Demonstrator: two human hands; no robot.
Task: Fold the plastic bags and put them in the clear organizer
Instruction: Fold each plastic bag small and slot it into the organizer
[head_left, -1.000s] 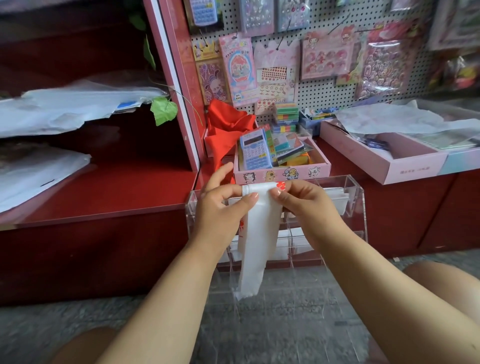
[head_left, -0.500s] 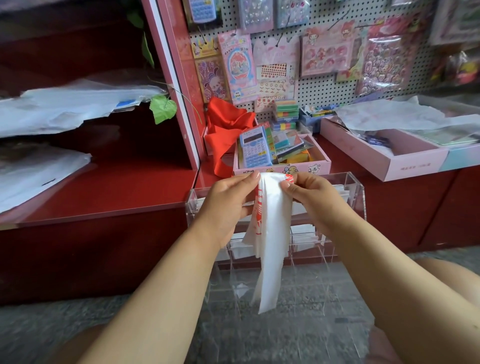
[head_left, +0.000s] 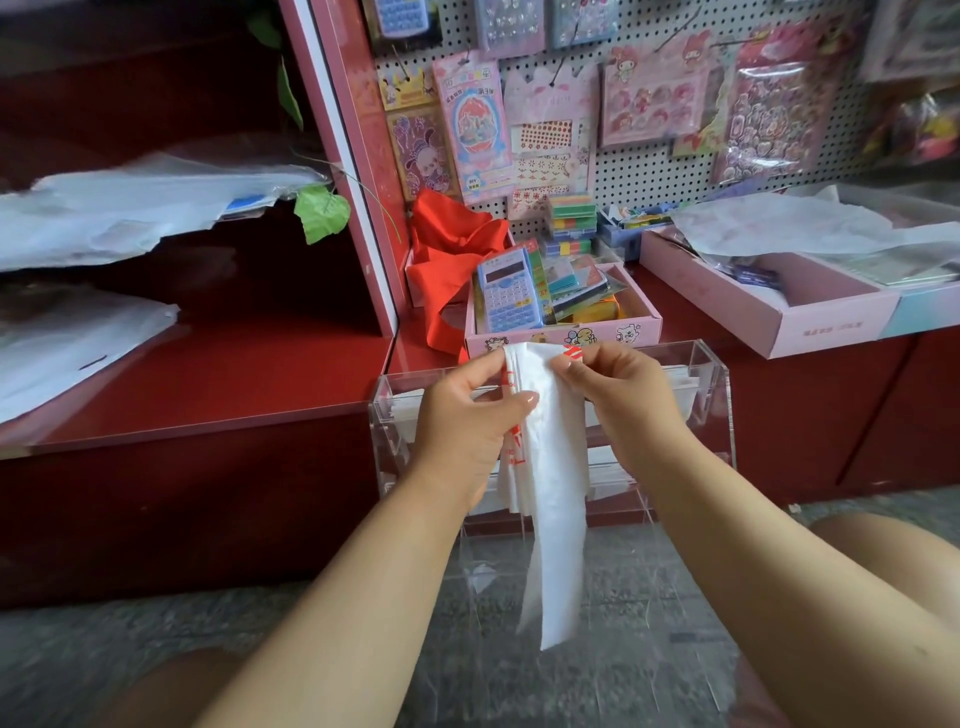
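Note:
A white plastic bag (head_left: 553, 499) with red print hangs as a long narrow strip in front of me. My left hand (head_left: 462, 421) grips its upper left edge, thumb across the front. My right hand (head_left: 618, 389) pinches the top right corner. Behind both hands stands the clear organizer (head_left: 714, 395), an acrylic box with compartments, with folded white bags (head_left: 680, 382) lying in its upper section. The bag's lower end dangles over the organizer's front.
A red counter (head_left: 234, 374) runs left of the organizer. A pink box (head_left: 563, 332) with a calculator and a red cloth (head_left: 452, 249) sit behind it. Another pink box (head_left: 769, 312) lies at the right. A pegboard of stickers fills the back wall. My knees frame the grey floor.
The bag's top has been turned so the strip hangs longer and lower. Both hands have shifted slightly up and closer together at its top edge.

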